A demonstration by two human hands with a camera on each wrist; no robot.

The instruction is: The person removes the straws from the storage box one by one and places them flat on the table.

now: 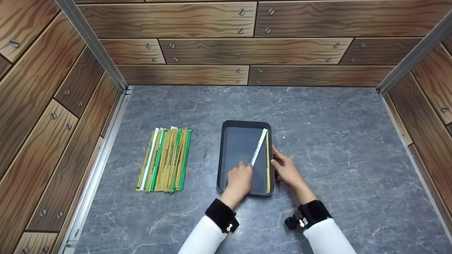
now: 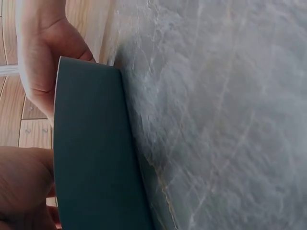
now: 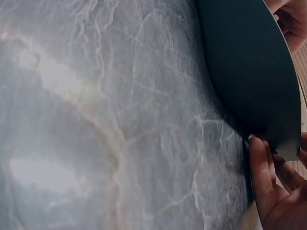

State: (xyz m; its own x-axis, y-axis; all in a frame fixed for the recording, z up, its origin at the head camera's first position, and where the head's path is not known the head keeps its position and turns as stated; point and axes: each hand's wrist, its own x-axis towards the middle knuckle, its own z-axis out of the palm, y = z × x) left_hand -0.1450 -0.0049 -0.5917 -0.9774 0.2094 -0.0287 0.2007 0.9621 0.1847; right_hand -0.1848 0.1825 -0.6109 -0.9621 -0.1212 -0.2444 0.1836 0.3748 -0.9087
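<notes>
My left hand point(image 1: 240, 180) is over the dark grey tray point(image 1: 235, 141) and holds the near end of a slim white wrapped stick point(image 1: 259, 147) with printing along it. That stick slants up to the right, its far end by the tray's upper right corner. A gold wrapped stick point(image 1: 268, 176) lies lengthwise along the tray's right inner wall. My right hand point(image 1: 287, 171) grips the tray's right side from outside. In the right wrist view, the fingers point(image 3: 261, 167) sit against the tray's outer wall, low by the tabletop. Curled left fingers hide the white stick's near end.
To the left of the tray, several gold, green and white wrapped sticks point(image 1: 166, 158) lie side by side in a row. Grey marble-patterned tabletop point(image 1: 335, 134) surrounds everything. Wood-patterned panels point(image 1: 212, 51) stand at the back and on both sides.
</notes>
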